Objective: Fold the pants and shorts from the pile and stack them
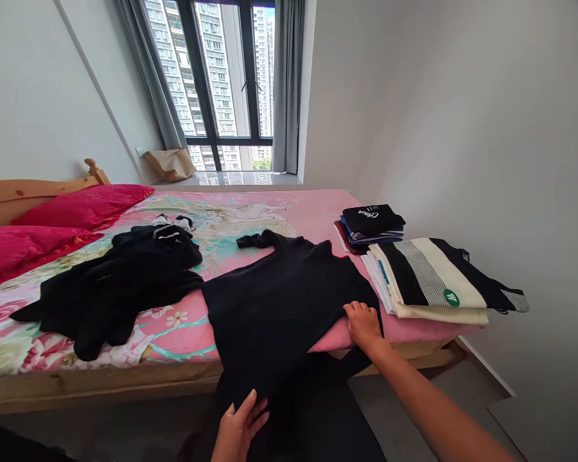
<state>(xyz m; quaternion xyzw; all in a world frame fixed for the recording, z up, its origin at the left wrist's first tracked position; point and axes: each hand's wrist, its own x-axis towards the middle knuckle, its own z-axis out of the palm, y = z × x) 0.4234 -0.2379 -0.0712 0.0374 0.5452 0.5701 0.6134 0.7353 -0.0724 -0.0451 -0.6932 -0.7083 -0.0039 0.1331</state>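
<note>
A black long-sleeved shirt (279, 295) lies spread over the bed's near edge, its lower left part hanging down. A thin red line shows at its neckline. My right hand (363, 324) is closed on the shirt near the right sleeve, at the mattress edge. Low in front, my left hand (241, 427) is beside the hanging part of the shirt, thumb and fingers apart. No cloth is visibly gripped in it. Part of the right sleeve hangs below the edge, dark against the dark clothing underneath.
A loose heap of black clothes (125, 276) lies left on the bed (318, 204). To the right are a folded stack with a black top (373, 221) and a cream-and-black striped stack (428, 276). Red pillows (84, 208) and a paper bag (169, 164) are farther back.
</note>
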